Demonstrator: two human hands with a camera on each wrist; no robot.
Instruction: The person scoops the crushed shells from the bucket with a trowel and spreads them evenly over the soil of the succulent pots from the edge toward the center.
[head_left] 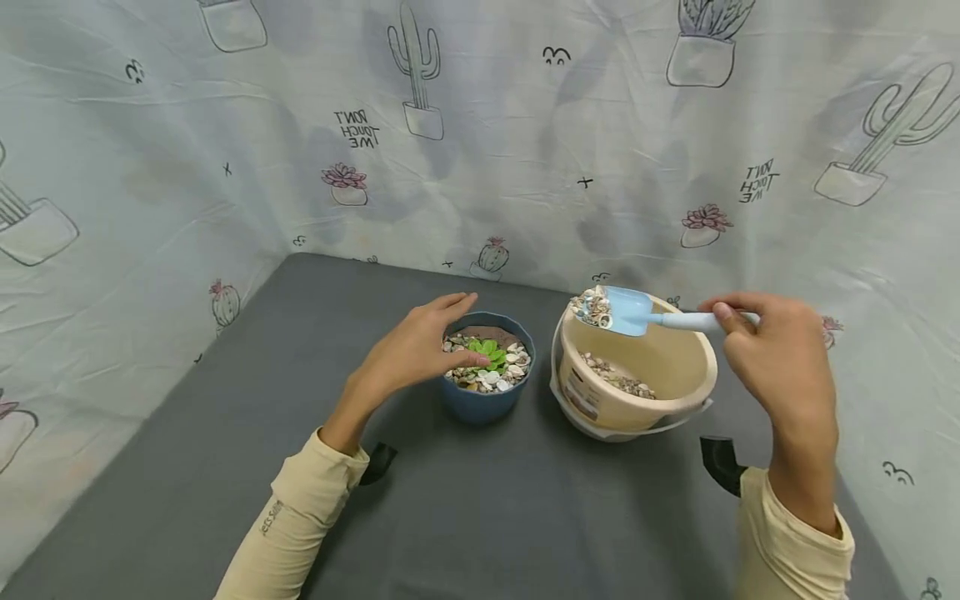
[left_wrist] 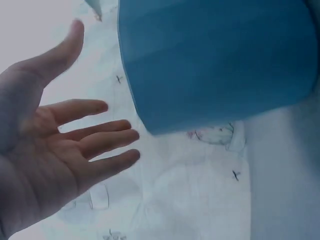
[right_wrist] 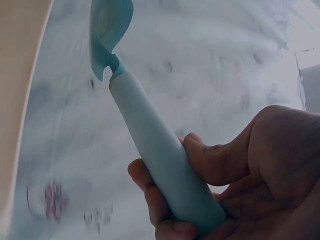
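Observation:
My right hand (head_left: 776, 350) grips the pale handle of a small light-blue hand trowel (head_left: 630, 312). Its scoop carries a heap of shell bits or small pebbles (head_left: 592, 307) above the left rim of a cream bucket (head_left: 678, 367). In the right wrist view, fingers and thumb wrap the trowel's handle (right_wrist: 155, 140). My left hand (head_left: 420, 346) hovers at the left side of a blue pot (head_left: 480, 406), its fingers spread and holding nothing. Inside the pot, a green succulent (head_left: 487, 352) stands among shells and pebbles, with brown soil showing at the back.
More shell bits (head_left: 618, 379) lie in the bottom of the bucket, whose grey handle (head_left: 600, 432) hangs down in front. A dark grey cloth (head_left: 480, 508) covers the table. Behind it hangs a pale curtain (head_left: 495, 150) printed with cacti.

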